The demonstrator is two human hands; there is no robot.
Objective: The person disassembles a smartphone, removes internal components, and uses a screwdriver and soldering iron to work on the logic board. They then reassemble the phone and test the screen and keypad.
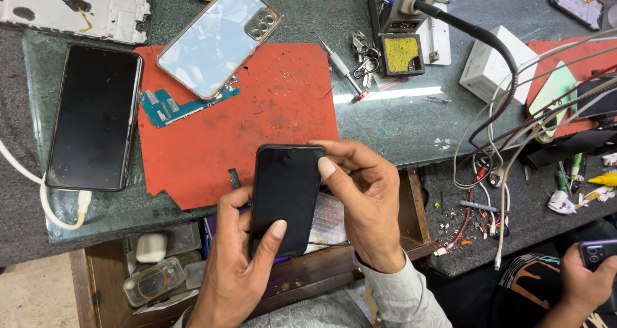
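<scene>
Both my hands hold a black smartphone (286, 196) screen up, over the front edge of the bench. My left hand (234, 264) cups its lower left side, thumb pressed on the lower right of the screen. My right hand (366, 199) grips the upper right edge, thumb on the top corner. The phone's screen is dark. Under it lies a red work mat (244, 116).
On the mat lie a teal circuit board (173, 104) and a phone in a clear case (218, 37), back up. A second black phone (96, 116) sits left, cabled. A screwdriver (342, 67), tweezers, a soldering stand (402, 53) and tangled wires (514, 128) are right. Another person's hand (588, 280) holds a phone.
</scene>
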